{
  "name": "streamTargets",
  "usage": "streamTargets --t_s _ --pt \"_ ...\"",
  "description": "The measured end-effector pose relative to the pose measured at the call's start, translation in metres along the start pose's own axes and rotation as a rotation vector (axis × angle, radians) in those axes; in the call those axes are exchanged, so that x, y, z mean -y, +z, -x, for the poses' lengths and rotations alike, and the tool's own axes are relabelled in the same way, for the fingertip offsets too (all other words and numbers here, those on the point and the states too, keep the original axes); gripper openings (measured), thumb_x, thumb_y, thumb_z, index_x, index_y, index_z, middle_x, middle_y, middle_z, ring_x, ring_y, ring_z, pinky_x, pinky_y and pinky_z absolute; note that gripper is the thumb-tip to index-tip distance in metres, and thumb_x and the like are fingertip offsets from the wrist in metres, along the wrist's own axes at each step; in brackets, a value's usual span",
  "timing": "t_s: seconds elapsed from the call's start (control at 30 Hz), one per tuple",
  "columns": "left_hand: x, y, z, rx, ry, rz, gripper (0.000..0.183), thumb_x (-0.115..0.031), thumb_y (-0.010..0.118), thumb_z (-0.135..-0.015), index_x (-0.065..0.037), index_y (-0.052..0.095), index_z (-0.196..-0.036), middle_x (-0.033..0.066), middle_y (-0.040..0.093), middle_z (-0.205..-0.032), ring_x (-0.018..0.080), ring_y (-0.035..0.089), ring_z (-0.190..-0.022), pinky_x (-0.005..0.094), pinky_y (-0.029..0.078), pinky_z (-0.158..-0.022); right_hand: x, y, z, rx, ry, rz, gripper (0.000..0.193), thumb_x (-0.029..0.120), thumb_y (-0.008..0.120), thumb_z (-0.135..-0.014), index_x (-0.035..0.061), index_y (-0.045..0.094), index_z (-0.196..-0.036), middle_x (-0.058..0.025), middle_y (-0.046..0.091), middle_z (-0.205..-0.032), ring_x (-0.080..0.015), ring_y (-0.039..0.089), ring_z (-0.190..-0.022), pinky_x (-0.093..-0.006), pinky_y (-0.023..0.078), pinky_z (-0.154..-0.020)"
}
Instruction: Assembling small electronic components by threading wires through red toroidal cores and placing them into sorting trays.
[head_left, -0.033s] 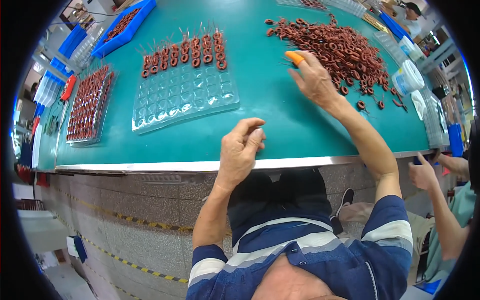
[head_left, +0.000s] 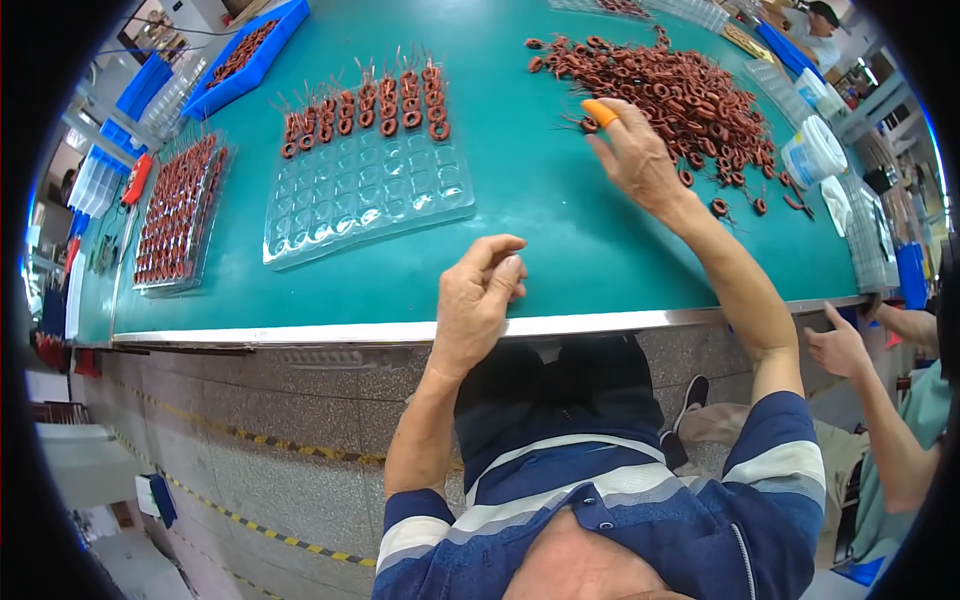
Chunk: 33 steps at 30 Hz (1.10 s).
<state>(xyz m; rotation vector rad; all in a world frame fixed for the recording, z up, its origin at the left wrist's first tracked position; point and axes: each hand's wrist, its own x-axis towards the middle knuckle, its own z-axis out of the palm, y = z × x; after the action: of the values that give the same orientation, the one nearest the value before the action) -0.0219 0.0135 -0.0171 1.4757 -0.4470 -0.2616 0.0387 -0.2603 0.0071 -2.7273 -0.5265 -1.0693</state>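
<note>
My right hand (head_left: 640,155), with an orange finger cot (head_left: 600,112) on one finger, hovers at the left side of a big heap of red-brown ring coils (head_left: 680,95) with wire leads. Its thumb and finger are apart. One loose ring coil (head_left: 588,125) lies just under the covered fingertip. My left hand (head_left: 475,300) is curled closed over the table's front edge, thumb against the fingers; whatever may be inside is hidden. Ahead of it to the left lies a clear plastic tray (head_left: 350,215). Ring coils fill the tray's far rows, leads pointing away; the near pockets are bare.
At the left stands a clear tray full of coils (head_left: 180,215), beside a red-handled tool (head_left: 137,180). A blue bin (head_left: 245,60) of coils sits at the far left. White tubs (head_left: 815,155) line the right side. A co-worker's hand (head_left: 838,345) is at the right edge.
My right hand has shifted slightly right, uncovering the loose ring coil by its fingertip. My left hand has stayed in place. The co-worker's hand has moved a little left.
</note>
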Motion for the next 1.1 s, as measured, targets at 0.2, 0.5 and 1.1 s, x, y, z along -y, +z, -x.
streamTargets --t_s 0.2,0.5,1.1 --pt "0.004 0.003 -0.001 -0.038 0.015 -0.024 0.019 -0.011 0.054 -0.095 0.001 0.06 -0.109 0.004 0.062 -0.079 0.0078 0.058 -0.067 0.0217 0.047 -0.061 -0.054 -0.017 0.037 0.168 0.249 0.222 0.037 0.019 0.062 -0.088 0.0002 0.055 -0.119 -0.0148 0.056 -0.119 -0.032 0.054 -0.111 -0.0407 0.044 -0.093" --pt "0.003 0.006 0.001 -0.068 0.014 -0.042 0.019 -0.011 0.053 -0.096 0.002 0.06 -0.108 0.004 0.06 -0.08 0.0079 0.057 -0.068 0.0217 0.046 -0.06 -0.06 -0.016 0.041 -0.036 0.281 -0.117 0.014 0.005 0.06 -0.086 -0.0023 0.063 -0.098 -0.0147 0.06 -0.095 -0.0313 0.059 -0.089 -0.0379 0.049 -0.077" --pt "0.004 0.006 -0.002 -0.07 0.018 -0.009 0.019 -0.011 0.052 -0.096 0.002 0.059 -0.108 0.0033 0.06 -0.08 0.0078 0.056 -0.068 0.0213 0.045 -0.06 -0.072 -0.042 0.034 -0.309 0.618 -0.241 0.023 0.015 0.064 -0.088 -0.0015 0.066 -0.103 -0.0113 0.069 -0.084 -0.0165 0.064 -0.071 -0.0289 0.051 -0.065"
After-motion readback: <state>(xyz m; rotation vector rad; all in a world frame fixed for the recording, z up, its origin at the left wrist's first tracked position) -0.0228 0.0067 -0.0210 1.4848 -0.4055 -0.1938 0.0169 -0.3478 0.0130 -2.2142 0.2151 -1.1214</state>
